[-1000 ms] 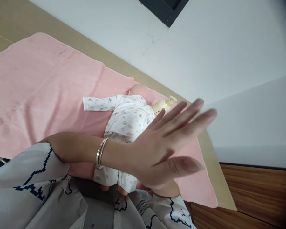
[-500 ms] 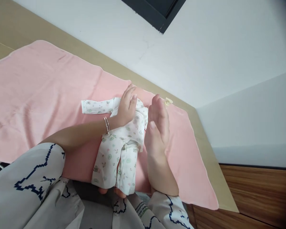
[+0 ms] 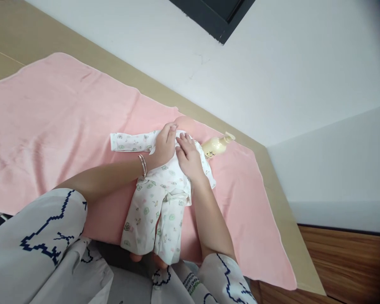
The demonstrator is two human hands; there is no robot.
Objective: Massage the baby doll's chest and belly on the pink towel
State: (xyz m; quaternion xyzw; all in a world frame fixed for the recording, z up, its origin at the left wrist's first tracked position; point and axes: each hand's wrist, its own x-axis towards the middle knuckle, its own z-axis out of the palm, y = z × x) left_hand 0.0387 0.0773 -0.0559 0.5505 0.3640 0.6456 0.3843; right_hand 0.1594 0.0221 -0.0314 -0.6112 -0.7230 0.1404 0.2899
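A baby doll in a white printed top and trousers lies on a pink cloth, its feet toward me. Its head shows only in part beyond my hands. On the doll's upper chest rests my left hand, fingers extended and held near one another, a silver bangle at the wrist. My right hand lies flat beside it on the chest, fingers spread and touching the top. Neither hand holds anything. Just right of the doll's shoulder lies a pale yellow pump bottle, its lower end hidden behind the sleeve.
The cloth covers much of a tan tabletop, which meets a white wall at the back. A dark frame hangs on the wall. Wooden panelling stands at the lower right.
My right hand has come down and left from upright in the air onto the doll's chest, uncovering the bottle and right sleeve. My left hand has turned slightly and stays on the chest.
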